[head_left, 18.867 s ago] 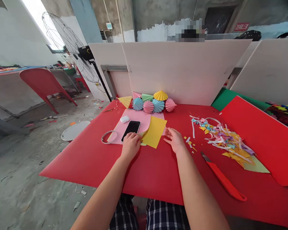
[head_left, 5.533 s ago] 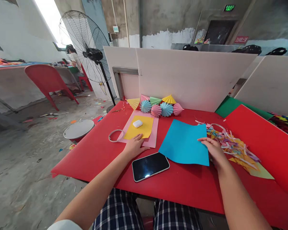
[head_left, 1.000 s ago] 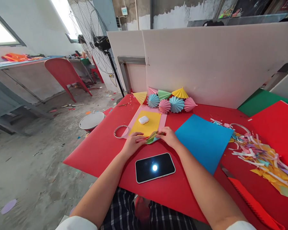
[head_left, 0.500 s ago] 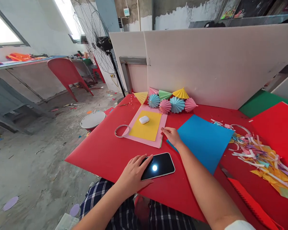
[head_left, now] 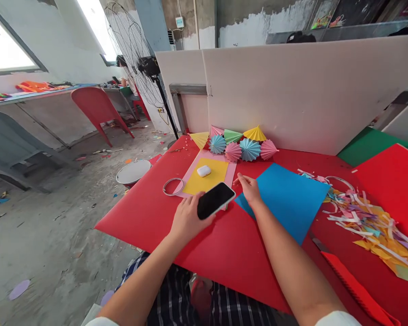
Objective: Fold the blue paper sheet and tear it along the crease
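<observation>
My left hand [head_left: 189, 216] is closed around a smartphone [head_left: 216, 200] with a dark screen and light edge, raised and tilted above the table. Its upper end covers part of a pink sheet [head_left: 231, 169]. On that sheet lies a yellow sheet [head_left: 204, 183] with a white earbud case [head_left: 204, 170] on top. To the right, my right hand [head_left: 249, 189] hovers by the left corner of a blue sheet [head_left: 285, 194]; its fingers are loosely bent and apart, with nothing visible in them. A thin ring [head_left: 163, 186] rests at the pink sheet's left edge.
Folded paper fans [head_left: 250, 149] stand along the back of the red table [head_left: 136, 222]. Paper scraps [head_left: 370, 226] and a utility knife [head_left: 319, 244] lie on the right. A white panel [head_left: 275, 90] rises behind. A person sits far left, past a red chair [head_left: 93, 106].
My left hand has picked the phone up off the table and moved it forward, and its screen reflection is gone. My right hand has shifted slightly right, away from the pink sheet, its fingers loosening.
</observation>
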The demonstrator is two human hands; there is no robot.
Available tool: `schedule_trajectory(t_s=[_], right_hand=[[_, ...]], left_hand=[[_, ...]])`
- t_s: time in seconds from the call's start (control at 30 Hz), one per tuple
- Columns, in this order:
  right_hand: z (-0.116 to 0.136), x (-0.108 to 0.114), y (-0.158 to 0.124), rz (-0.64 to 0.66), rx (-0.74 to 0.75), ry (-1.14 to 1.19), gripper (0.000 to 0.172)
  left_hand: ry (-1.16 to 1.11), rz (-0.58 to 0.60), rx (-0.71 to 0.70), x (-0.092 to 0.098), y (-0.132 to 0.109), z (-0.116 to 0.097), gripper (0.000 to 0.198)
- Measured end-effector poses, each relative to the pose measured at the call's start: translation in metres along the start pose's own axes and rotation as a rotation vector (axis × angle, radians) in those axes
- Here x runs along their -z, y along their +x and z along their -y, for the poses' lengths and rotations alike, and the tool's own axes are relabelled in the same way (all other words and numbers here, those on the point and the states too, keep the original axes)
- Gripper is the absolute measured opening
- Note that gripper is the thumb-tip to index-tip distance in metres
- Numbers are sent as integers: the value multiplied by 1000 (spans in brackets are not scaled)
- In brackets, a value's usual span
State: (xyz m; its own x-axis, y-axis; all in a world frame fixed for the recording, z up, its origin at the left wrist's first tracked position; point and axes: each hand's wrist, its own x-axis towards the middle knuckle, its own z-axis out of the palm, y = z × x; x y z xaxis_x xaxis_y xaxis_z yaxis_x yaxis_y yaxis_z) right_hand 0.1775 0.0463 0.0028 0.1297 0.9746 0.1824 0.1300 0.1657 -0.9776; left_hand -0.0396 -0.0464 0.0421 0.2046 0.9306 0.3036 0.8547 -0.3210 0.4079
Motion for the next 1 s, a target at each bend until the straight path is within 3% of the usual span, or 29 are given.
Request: schedule_trajectory(t_s=[0.07, 0.2, 0.5, 0.67, 0.83, 1.0], right_hand=[[-1, 1, 1, -19, -12, 15, 49], [-2, 3, 0, -22, -27, 42, 49], [5, -5, -2, 2, -7, 68, 46], [21, 0, -4, 2, -3, 64, 45], [40, 42, -24, -96, 17, 21, 37], [27, 110, -64, -355, -3, -151, 38]], left_hand=[[53, -58, 47, -8, 25, 4, 60], [166, -29, 106, -25, 55, 9, 65], [222, -43, 120, -41, 50, 14, 66], [239, -37, 116, -44, 47, 16, 68], [262, -57, 78, -48, 41, 19, 77], [271, -22, 113, -51, 41, 24, 84]])
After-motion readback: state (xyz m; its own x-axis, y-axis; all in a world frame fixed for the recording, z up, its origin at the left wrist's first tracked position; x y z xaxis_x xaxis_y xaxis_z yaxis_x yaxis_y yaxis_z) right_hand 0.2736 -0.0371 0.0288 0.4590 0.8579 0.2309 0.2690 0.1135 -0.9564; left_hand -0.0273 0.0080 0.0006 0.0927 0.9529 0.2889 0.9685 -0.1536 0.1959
